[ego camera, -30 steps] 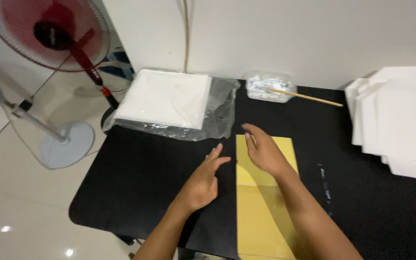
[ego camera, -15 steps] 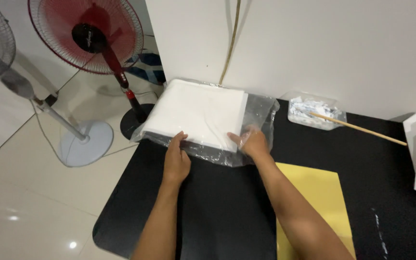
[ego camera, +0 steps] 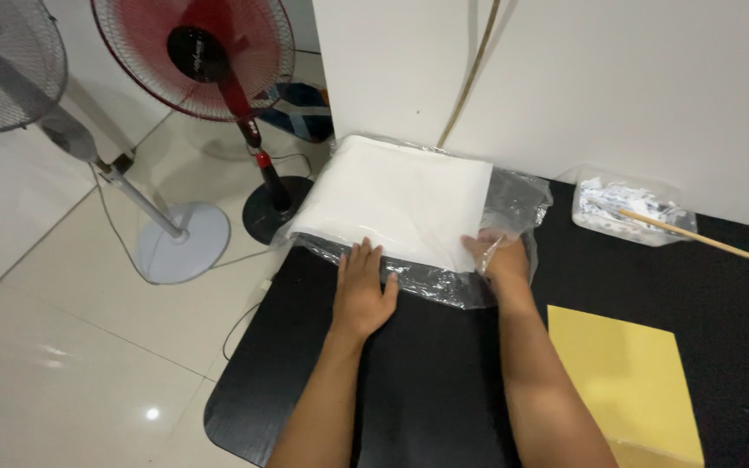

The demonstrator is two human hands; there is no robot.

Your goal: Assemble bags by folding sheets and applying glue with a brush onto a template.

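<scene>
A thick stack of white sheets (ego camera: 400, 195) lies in a clear plastic bag (ego camera: 513, 204) at the far left corner of the black table (ego camera: 444, 381). My left hand (ego camera: 361, 290) rests flat on the table, fingers touching the bag's near edge. Inside the bag's open right end, my right hand (ego camera: 500, 260) has its fingers at the near right corner of the white stack. Whether it pinches a sheet is hidden by the plastic.
A yellow sheet (ego camera: 630, 381) lies on the table at the right. A clear tub of white scraps (ego camera: 621, 208) with a thin wooden stick (ego camera: 704, 238) sits by the white wall. Two standing fans, one red (ego camera: 197, 48) and one grey (ego camera: 6, 61), stand on the tiled floor at left.
Both hands left the yellow sheet and reached to the bagged white stack. My view turned left. The right hand has since slid into the bag's open end.
</scene>
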